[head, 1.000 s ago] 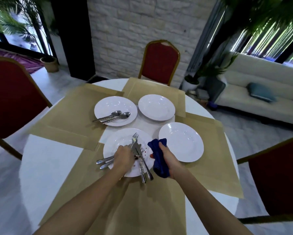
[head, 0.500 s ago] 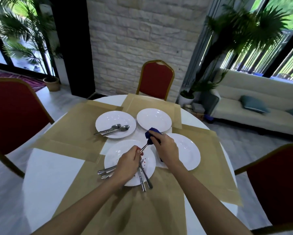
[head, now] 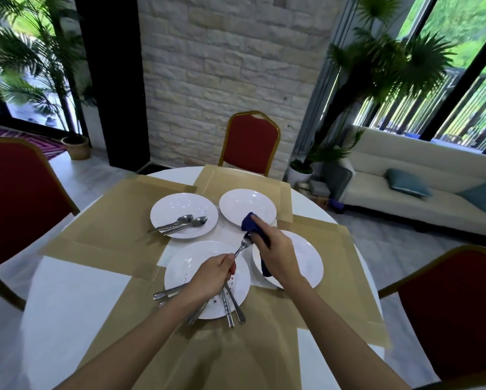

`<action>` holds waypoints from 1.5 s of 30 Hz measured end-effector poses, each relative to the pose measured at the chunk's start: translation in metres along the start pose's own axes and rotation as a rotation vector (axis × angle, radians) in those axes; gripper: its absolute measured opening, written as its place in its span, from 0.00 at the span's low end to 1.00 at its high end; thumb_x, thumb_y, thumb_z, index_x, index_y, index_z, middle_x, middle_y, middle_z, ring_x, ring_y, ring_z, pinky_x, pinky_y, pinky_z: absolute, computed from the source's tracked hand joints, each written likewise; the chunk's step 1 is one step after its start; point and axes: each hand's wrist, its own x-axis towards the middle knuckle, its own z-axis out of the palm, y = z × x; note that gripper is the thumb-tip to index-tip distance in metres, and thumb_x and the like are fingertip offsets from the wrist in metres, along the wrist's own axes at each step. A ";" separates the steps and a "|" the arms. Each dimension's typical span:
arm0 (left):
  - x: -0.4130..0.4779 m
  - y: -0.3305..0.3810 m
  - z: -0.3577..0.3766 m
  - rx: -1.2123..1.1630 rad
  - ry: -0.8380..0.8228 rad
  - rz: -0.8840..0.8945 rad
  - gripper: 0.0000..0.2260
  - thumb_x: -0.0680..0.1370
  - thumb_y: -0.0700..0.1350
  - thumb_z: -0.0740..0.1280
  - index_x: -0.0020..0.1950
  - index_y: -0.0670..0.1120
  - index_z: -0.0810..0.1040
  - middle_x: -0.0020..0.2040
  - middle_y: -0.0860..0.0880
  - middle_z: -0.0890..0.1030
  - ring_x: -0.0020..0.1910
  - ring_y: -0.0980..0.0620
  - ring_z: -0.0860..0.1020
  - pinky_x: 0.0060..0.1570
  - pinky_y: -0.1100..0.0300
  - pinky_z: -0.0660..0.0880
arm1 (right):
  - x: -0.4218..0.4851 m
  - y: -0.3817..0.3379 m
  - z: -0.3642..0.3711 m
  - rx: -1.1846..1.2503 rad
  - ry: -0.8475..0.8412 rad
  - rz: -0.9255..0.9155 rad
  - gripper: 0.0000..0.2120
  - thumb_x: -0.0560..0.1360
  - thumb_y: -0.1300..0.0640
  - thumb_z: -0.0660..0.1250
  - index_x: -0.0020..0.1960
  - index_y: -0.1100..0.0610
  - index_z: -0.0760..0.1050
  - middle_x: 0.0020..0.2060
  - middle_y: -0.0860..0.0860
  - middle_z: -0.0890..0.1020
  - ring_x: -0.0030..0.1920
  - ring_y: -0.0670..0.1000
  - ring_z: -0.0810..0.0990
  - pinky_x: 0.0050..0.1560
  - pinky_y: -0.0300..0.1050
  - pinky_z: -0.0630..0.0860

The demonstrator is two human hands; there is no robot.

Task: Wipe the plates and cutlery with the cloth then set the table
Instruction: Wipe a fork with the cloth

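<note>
The left hand (head: 208, 277) is closed around the handle of a fork (head: 240, 247), tines pointing up and away. The right hand (head: 275, 249) grips a blue cloth (head: 251, 223), bunched over the fork's tines; how much of the tines it wraps is hard to tell. Both hands hover above the near plate (head: 185, 266), which holds more cutlery (head: 232, 308) and a few dark specks. Two spoons (head: 184, 222) lie on the far left plate (head: 165, 209). Two further plates sit to the right on the round table (head: 61, 299).
</note>
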 end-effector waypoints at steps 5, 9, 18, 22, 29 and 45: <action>0.003 -0.014 -0.008 0.220 -0.005 0.062 0.13 0.82 0.48 0.55 0.41 0.50 0.75 0.38 0.51 0.79 0.35 0.53 0.76 0.39 0.59 0.74 | 0.010 -0.014 -0.021 0.620 -0.065 0.365 0.17 0.73 0.61 0.71 0.60 0.49 0.77 0.49 0.53 0.83 0.32 0.49 0.80 0.34 0.38 0.76; -0.004 -0.024 0.004 0.323 0.453 0.227 0.07 0.78 0.46 0.65 0.56 0.50 0.75 0.53 0.54 0.76 0.52 0.53 0.74 0.52 0.56 0.74 | 0.009 -0.021 -0.016 0.755 0.064 0.380 0.18 0.72 0.66 0.71 0.59 0.52 0.77 0.50 0.53 0.82 0.34 0.48 0.80 0.36 0.38 0.77; 0.014 0.022 -0.007 -0.878 0.010 -0.402 0.12 0.81 0.44 0.60 0.42 0.41 0.77 0.32 0.47 0.80 0.32 0.53 0.79 0.41 0.59 0.78 | -0.027 -0.031 -0.012 0.666 -0.266 0.175 0.21 0.73 0.71 0.67 0.57 0.49 0.78 0.47 0.47 0.83 0.38 0.49 0.80 0.39 0.40 0.78; 0.013 0.015 -0.017 -0.660 -0.009 -0.322 0.10 0.82 0.41 0.58 0.50 0.40 0.78 0.38 0.48 0.79 0.34 0.53 0.78 0.42 0.57 0.78 | -0.025 -0.026 -0.013 0.744 -0.130 0.255 0.14 0.80 0.60 0.61 0.61 0.45 0.77 0.47 0.46 0.83 0.37 0.50 0.79 0.36 0.40 0.76; 0.001 0.010 -0.001 -0.086 -0.192 -0.035 0.15 0.84 0.45 0.52 0.45 0.44 0.75 0.35 0.51 0.76 0.31 0.54 0.72 0.30 0.65 0.70 | 0.003 -0.009 -0.005 0.163 -0.172 0.004 0.16 0.76 0.59 0.69 0.61 0.45 0.79 0.47 0.52 0.72 0.48 0.47 0.74 0.49 0.29 0.68; 0.005 -0.007 -0.005 0.435 0.087 0.144 0.06 0.80 0.52 0.59 0.51 0.53 0.74 0.42 0.56 0.80 0.41 0.54 0.77 0.42 0.56 0.73 | 0.025 -0.009 -0.011 0.541 0.056 0.394 0.17 0.69 0.66 0.69 0.52 0.46 0.78 0.51 0.51 0.82 0.44 0.55 0.84 0.46 0.50 0.82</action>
